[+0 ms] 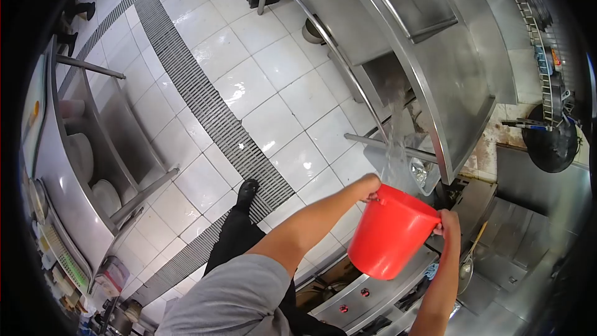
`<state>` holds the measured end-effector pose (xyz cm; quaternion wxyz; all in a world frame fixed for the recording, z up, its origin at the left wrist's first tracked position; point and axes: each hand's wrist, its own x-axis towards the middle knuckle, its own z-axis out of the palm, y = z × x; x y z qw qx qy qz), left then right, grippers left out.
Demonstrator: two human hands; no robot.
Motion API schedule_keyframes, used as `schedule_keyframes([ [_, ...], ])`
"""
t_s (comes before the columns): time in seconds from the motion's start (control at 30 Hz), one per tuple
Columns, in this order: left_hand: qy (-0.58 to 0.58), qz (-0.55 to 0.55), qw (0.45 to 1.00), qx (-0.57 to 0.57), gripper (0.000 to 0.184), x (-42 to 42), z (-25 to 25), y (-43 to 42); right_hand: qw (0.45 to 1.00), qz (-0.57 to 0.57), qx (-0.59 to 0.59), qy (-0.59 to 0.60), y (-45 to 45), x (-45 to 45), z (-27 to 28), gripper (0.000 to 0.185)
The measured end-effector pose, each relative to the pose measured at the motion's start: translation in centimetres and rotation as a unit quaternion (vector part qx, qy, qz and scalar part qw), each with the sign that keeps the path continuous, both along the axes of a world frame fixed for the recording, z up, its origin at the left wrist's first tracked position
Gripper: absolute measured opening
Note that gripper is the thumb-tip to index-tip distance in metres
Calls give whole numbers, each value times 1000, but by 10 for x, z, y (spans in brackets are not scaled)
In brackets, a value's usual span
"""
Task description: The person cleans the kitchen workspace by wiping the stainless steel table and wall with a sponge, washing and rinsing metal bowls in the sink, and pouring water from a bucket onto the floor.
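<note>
A red plastic bucket (390,233) is held up between my two hands and tilted, its mouth facing away from me. My left hand (370,187) is closed on the left side of its rim. On the right side my right hand (447,223) grips the rim or a side handle; the fingers are partly hidden. Water (395,149) streams from the bucket's mouth toward the space beneath the steel sink counter (457,68). The inside of the bucket cannot be seen.
A drain grate (193,81) runs across the wet tiled floor (249,87). A steel shelf unit (93,180) with dishes stands left. Below the bucket is a steel stove front (360,292) with red knobs. A wok (550,143) hangs at right. Another person's feet (81,11) show upper left.
</note>
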<state>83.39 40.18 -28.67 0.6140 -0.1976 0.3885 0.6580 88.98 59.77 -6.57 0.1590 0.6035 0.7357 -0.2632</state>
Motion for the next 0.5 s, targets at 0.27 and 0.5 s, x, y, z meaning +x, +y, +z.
schedule_keyframes([
  [0.27,237,29,968,-78,36,107,27,-17,988,84,83,96,-3,158,-6,45],
  [0.5,364,-169,916,-1,42,190,2,-72,935,88,68,336,-80,341,-65,69],
])
